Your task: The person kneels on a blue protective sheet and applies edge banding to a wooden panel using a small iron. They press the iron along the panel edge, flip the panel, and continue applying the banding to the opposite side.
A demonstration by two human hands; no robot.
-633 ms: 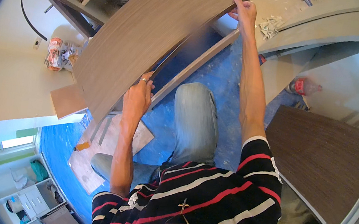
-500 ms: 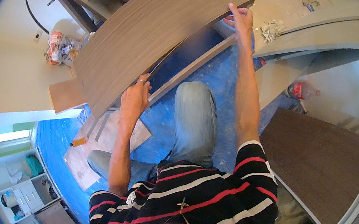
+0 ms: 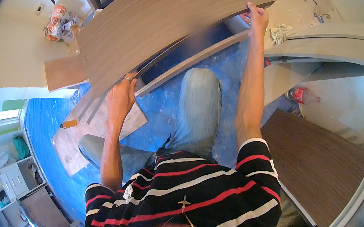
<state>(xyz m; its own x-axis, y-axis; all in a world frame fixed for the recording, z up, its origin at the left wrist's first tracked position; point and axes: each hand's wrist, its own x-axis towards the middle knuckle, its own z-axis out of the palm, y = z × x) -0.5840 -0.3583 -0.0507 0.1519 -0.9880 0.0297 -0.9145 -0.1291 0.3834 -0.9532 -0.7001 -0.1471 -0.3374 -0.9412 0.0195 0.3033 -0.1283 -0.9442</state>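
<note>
Wood-grain panel [image 3: 156, 27] held aloft over the blue floor covering [image 3: 224, 68], shown from above; my left hand [image 3: 122, 96] has its grip closed on the panel's near lower edge, a ring visible on one finger, while my right hand [image 3: 256, 20] has its grip hooked over the far right corner, fingers curled on the edge; compared with the views a moment ago, the panel has swung up and away from me, its far corner now nearer the top of the view and its face tilted more steeply, and my right arm has stretched out nearly straight to follow it; I judge the board to be in mid-lift, carried wholly by my two hands and resting on nothing. Beneath it lie a pale rail [image 3: 188, 64] slanting across the floor covering and a smaller board [image 3: 65, 73] near the left edge; a darker panel [image 3: 317, 168] lies flat on the floor at my right; a red-capped bottle [image 3: 301, 95] lies beyond it; crumpled wrapping [image 3: 60, 26] sits by the wall.
</note>
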